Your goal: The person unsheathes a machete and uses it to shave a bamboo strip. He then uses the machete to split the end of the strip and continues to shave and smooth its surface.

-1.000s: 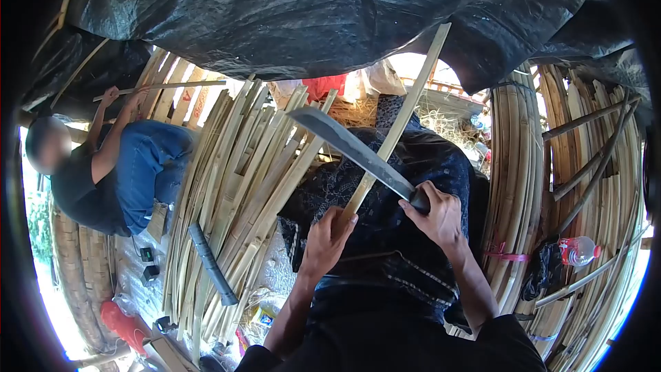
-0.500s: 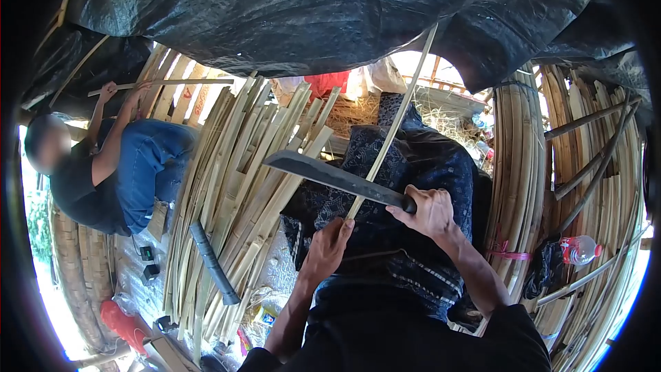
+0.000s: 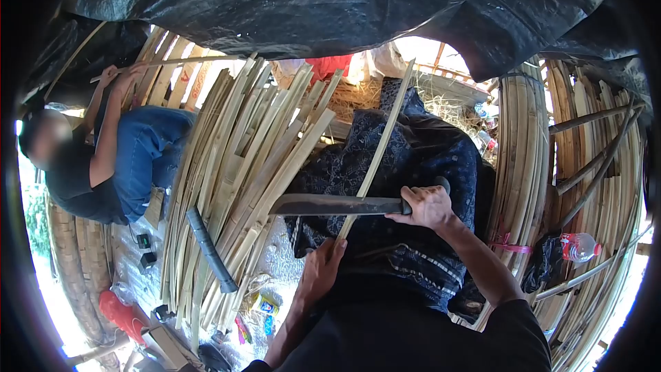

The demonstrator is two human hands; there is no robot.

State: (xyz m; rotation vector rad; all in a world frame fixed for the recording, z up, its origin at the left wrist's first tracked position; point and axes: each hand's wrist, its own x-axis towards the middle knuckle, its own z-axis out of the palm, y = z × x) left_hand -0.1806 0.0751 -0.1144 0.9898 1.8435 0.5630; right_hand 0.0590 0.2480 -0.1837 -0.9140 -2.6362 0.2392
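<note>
Closed round the near end of a long, thin bamboo strip (image 3: 382,148) is my left hand (image 3: 319,269). The strip slants up and away over my lap, which is covered by dark blue patterned cloth (image 3: 351,139). My right hand (image 3: 428,208) grips the dark handle of a machete (image 3: 323,205). Its broad blade lies nearly level, pointing left, and crosses the strip a short way above my left hand. The blade's tip overlaps the edge of a pile of split bamboo strips (image 3: 237,158) at my left.
A dark tube-like piece (image 3: 210,249) rests on the pile. Further left, a seated person (image 3: 89,158) holds another strip in both hands. Bamboo bundles (image 3: 520,158) stand at my right, near a plastic bottle (image 3: 580,248). A black tarp (image 3: 330,7) hangs overhead.
The machete has come down toward me along the strip and turned from slanted to nearly level. The strip's far end sits lower, and my left hand has shifted slightly down.
</note>
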